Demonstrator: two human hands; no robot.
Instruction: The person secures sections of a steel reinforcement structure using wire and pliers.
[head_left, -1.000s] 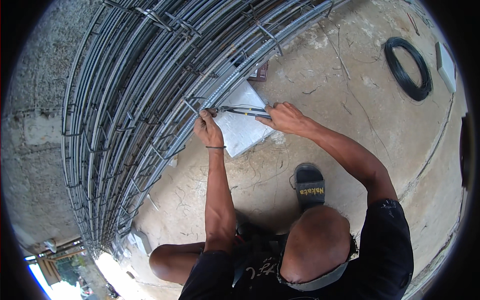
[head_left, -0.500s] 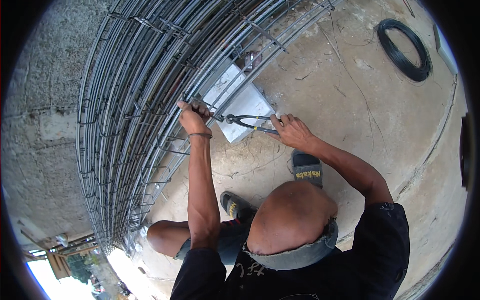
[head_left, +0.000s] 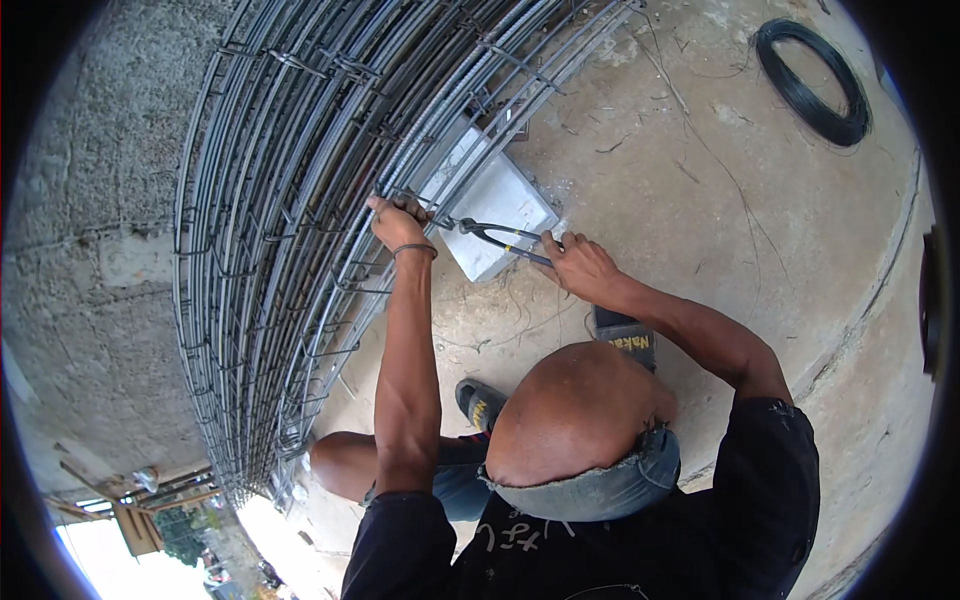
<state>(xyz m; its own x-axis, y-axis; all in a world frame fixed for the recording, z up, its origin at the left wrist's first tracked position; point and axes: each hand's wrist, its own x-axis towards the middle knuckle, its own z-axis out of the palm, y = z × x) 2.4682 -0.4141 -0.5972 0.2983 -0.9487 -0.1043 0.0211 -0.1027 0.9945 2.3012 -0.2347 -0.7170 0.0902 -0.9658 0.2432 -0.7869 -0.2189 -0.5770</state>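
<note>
A tan concrete floor [head_left: 700, 190] is spreading out beneath a crouching person. Along its left edge, a large stack of grey steel bars [head_left: 300, 200], with square loops crossing them, is running beside a rough concrete wall [head_left: 110, 200]. Toward the floor's far right edge, a coil of dark wire [head_left: 842, 128] is lying flat. A pale slab [head_left: 500, 215] is resting on the floor, its left side passing under the outermost bars. Just beyond its far corner a small dark box [head_left: 517, 122] is sitting behind the bars, its contents hidden. The left hand [head_left: 397, 222] is curling its fingers at the bars; whether it is gripping one, I cannot tell. The right hand [head_left: 583, 265] is holding black pincers [head_left: 468, 227] by the handles, which are standing apart and showing yellow bands. Their rounded head is hovering above the slab, near the left fingertips.
</note>
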